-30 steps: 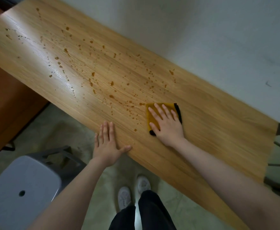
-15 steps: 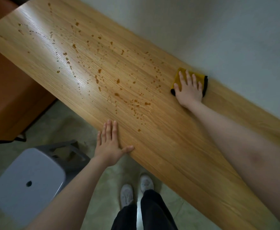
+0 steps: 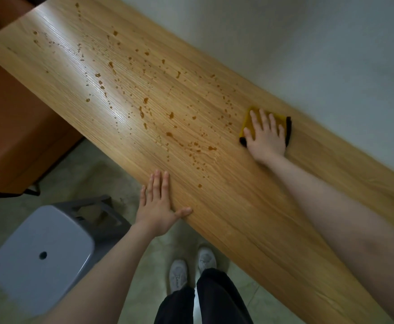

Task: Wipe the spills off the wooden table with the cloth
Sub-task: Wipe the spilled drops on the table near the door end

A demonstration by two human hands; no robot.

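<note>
A long wooden table (image 3: 249, 218) runs diagonally from upper left to lower right. Brown spill drops (image 3: 144, 101) are scattered over its left and middle part. A folded yellow cloth with a black edge (image 3: 247, 120) lies near the table's far edge by the wall. My right hand (image 3: 266, 136) presses flat on the cloth with straight, spread fingers. Just left of the cloth lie several small drops. My left hand (image 3: 158, 204) rests flat on the table's near edge, fingers straight, thumb out to the right.
A white wall (image 3: 308, 43) borders the table's far side. A grey plastic stool (image 3: 44, 251) stands on the floor at lower left. An orange-brown cabinet (image 3: 11, 127) is at the left. My feet in white shoes (image 3: 191, 267) stand below the table's near edge.
My right hand slid the cloth from near the table's middle away toward the wall edge, then slightly back toward me. My left hand stayed on the near edge.
</note>
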